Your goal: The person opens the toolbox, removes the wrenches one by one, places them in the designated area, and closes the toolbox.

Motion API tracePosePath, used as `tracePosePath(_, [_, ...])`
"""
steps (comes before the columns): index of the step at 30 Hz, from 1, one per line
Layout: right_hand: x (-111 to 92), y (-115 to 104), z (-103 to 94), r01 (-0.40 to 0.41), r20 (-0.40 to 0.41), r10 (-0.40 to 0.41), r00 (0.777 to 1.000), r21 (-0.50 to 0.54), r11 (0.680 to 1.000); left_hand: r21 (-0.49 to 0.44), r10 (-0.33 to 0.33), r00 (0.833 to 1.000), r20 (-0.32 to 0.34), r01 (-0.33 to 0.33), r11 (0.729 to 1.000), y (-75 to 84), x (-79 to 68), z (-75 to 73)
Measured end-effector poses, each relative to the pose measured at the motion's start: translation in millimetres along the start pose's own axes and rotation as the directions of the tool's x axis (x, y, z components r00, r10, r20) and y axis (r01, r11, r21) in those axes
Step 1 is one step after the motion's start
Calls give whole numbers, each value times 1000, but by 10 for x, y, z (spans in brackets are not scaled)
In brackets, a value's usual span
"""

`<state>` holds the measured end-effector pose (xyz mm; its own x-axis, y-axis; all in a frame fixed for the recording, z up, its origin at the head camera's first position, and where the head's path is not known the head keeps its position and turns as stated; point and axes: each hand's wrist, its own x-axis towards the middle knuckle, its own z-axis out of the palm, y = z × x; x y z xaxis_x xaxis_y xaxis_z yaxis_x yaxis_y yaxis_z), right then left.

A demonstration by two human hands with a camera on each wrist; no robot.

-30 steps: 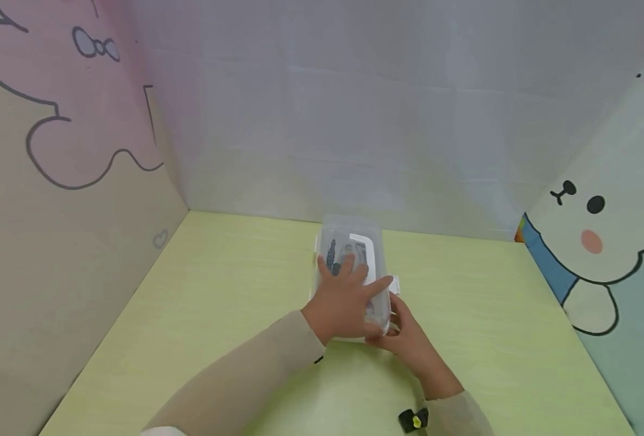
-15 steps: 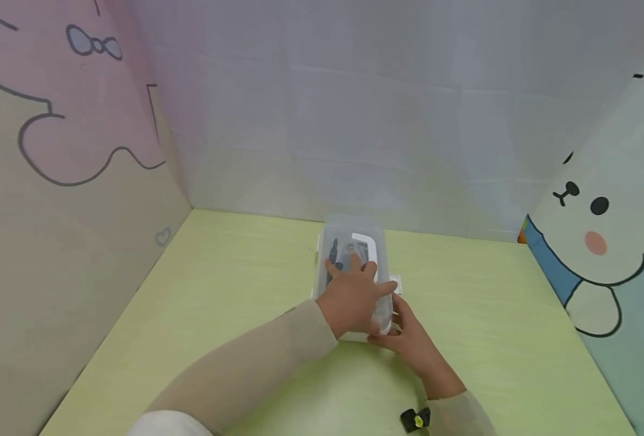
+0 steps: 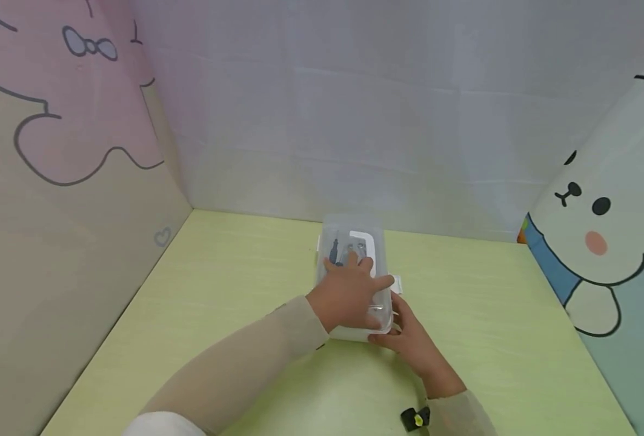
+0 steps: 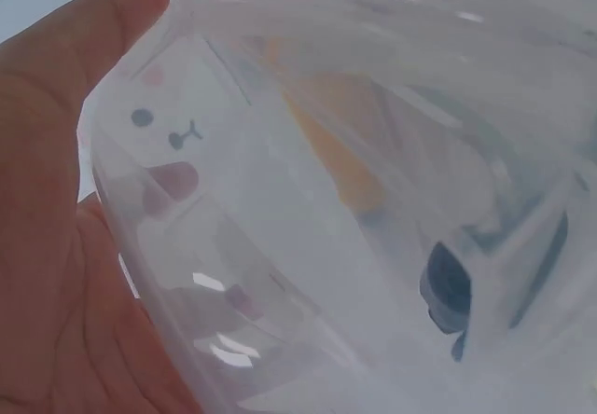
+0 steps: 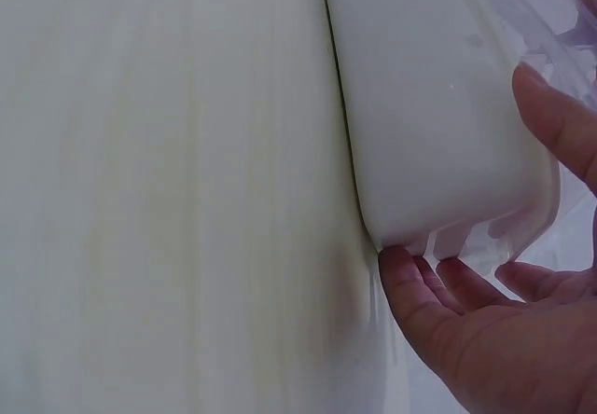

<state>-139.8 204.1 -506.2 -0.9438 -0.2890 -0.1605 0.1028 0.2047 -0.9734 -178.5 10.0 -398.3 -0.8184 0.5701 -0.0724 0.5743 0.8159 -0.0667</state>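
A white plastic storage box (image 3: 351, 334) with a clear lid (image 3: 378, 318) sits at the back middle of the table. A white handle (image 3: 368, 241) lies along the lid's top, and dark slim items (image 3: 334, 251) show through the plastic. My left hand (image 3: 346, 295) lies across the lid with its fingers spread; its thumb reaches towards the near edge. My right hand (image 3: 413, 339) grips the near right corner. In the right wrist view its thumb is on the end wall (image 5: 429, 106) and its fingers curl around the side.
An opened white side latch (image 3: 396, 284) sticks out from the box's right side. A pale wall (image 3: 311, 139) rises right behind the box. Cartoon-printed panels (image 3: 583, 248) flank the yellow-green table (image 3: 234, 272). A black bow-shaped piece (image 3: 415, 419) is at the right cuff.
Over the last half second my left hand has slid slightly left on the lid, showing more of its near right part. The right hand keeps its hold, and the box stays in place.
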Motion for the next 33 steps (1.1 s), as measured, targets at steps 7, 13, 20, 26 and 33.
tracePosePath(7, [-9, 1, -5, -13, 5, 13, 1000, -14, 1000, -109, -2, 994, -112, -10, 994, -124, -135, 12])
tracePosePath(13, [-24, -2, -13, -25, -7, 24, 1000, -70, 997, -190, -16, 987, -160, -15, 982, -193, -247, -16])
tracePosePath(20, [-49, 5, -18, 4, 4, -4, 1000, -74, 997, -233, -23, 970, -243, -35, 972, -282, -339, 29])
tracePosePath(26, [-71, 5, -13, 21, 10, -20, 1000, -66, 998, -224, -9, 946, -325, -67, 972, -371, -412, 116])
tracePosePath(33, [-94, 14, 4, 8, 10, -7, 1000, -70, 997, -319, -46, 938, -344, -70, 945, -425, -496, 189])
